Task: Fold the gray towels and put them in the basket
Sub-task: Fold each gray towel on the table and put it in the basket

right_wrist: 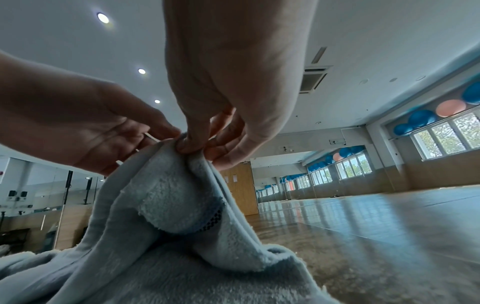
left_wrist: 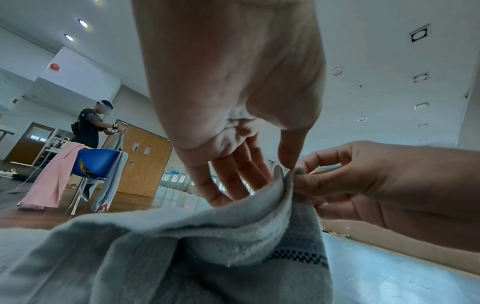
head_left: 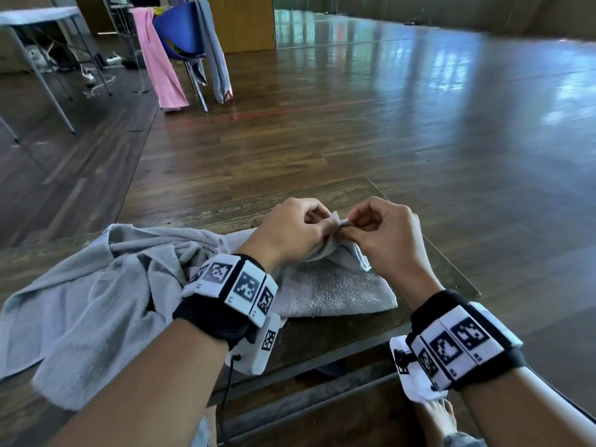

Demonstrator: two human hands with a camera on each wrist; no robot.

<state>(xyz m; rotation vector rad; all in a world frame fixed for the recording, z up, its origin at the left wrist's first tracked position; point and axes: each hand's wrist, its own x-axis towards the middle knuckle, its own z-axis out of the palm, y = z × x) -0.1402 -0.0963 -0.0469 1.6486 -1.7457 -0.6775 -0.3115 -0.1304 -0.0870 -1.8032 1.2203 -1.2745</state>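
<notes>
Where hands [head_left: 325,230] pinch towel [head_left: 329,288], corner hidden.

Where the two hands pinch the gray towel [head_left: 325,291], the gripped corner is mostly buried behind the left hand's [head_left: 287,230] knuckles and the right hand's [head_left: 383,233] curled fingers. Left of the grip, the towel runs past the picture's edge. The basket appears in no view. Behind the grip, a far person's [left_wrist: 89,127] face is blurred.
</notes>
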